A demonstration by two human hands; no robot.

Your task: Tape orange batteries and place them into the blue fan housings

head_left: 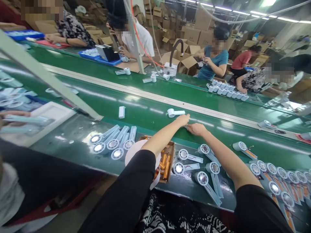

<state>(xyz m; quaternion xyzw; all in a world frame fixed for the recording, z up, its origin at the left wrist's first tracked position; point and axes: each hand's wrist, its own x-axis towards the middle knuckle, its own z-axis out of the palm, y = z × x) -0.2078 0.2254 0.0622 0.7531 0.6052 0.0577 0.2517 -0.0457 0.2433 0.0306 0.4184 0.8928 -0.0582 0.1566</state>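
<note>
Above the green conveyor belt (150, 116), my left hand (182, 120) and my right hand (196, 129) are close together with fingers closed. Something thin and small seems to be between them, but I cannot make out what it is. Just beyond my left hand lies a light-blue handheld fan housing (171, 112) on the belt. Below my forearms, a cardboard box (172, 150) holds orange cylindrical batteries (166, 165). A pale round disc (132, 150) rests over its left side, partly hidden by my left arm. Fan housings with open handles (193, 158) lie right of the box.
More fan housings (113, 144) lie left of the box, and several with orange batteries (282, 173) crowd the right. A white handle cover (121, 112) sits on the belt. A slanted metal post (53, 77) stands at left. Co-workers (212, 63) sit across the line.
</note>
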